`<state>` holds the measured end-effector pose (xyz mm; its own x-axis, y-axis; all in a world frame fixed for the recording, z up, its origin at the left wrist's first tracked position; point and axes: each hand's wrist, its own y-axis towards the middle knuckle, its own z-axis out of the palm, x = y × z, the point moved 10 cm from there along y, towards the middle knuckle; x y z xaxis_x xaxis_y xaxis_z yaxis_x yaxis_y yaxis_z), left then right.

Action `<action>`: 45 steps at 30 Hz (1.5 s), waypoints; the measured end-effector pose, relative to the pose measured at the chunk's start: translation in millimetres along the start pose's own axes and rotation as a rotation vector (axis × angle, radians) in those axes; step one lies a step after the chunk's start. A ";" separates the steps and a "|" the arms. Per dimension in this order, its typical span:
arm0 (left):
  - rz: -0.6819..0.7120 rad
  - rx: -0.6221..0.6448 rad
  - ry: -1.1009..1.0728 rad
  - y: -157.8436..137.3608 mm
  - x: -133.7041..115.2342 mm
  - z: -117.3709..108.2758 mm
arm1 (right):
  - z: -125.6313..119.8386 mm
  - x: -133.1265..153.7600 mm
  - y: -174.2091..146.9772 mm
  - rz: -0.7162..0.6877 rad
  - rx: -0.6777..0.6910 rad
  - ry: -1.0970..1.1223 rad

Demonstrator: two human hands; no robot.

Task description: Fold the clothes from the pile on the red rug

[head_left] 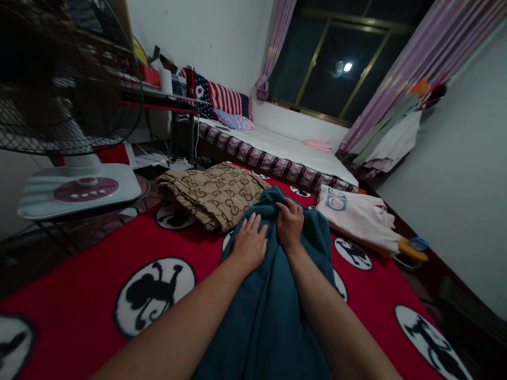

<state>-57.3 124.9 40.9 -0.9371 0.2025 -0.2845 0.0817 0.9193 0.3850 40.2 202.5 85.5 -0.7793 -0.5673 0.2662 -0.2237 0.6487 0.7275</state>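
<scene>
Teal trousers [269, 295] lie lengthwise in front of me on a red blanket [87, 274] with white circles and black figures. Flat on the left side of the cloth, my left hand [250, 243] has its fingers stretched out. My right hand [291, 224] is at the upper middle of the trousers, its fingers bent and closed on a bit of the fabric; the thumb is partly hidden. Close to the left hand is a folded brown patterned cloth [217, 192]. To the right of the trousers rests a folded pale pink shirt [356, 214] with a blue print.
A fan [85, 184] stands on a small stand at the left. Behind it is a cluttered desk [158, 97]. A second bed [269, 142] lies beneath the window, with cushions at its left end. Clothes [396, 137] hang by the right wall. A yellow stool [414, 248] is beside the blanket.
</scene>
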 end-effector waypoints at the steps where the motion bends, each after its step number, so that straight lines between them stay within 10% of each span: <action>1: -0.006 -0.007 -0.006 -1.0 1.4 1.3 | 1.8 1.0 1.3 0.007 0.007 -0.053; 14: 0.018 -0.081 -0.040 -5.1 -1.6 -5.6 | 60.0 -21.6 84.1 0.101 0.267 0.137; 23: -0.073 0.009 -0.009 -2.8 10.0 7.3 | 111.9 -16.1 36.4 0.032 0.640 -0.171; 29: -0.081 0.032 -0.002 -3.0 11.5 6.2 | 24.0 2.6 26.1 -0.097 0.503 0.004; 33: -0.078 0.025 -0.042 -3.0 11.7 4.2 | -53.0 26.9 -37.1 -0.094 0.430 0.268; 45: -0.066 0.070 -0.014 -2.2 13.5 5.8 | -149.6 145.3 -203.5 -0.039 0.937 0.379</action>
<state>-68.2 127.6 31.1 -0.9365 0.1450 -0.3192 0.0442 0.9520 0.3028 60.1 -87.8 70.7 -0.5608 -0.6145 0.5548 -0.7416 0.6708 -0.0067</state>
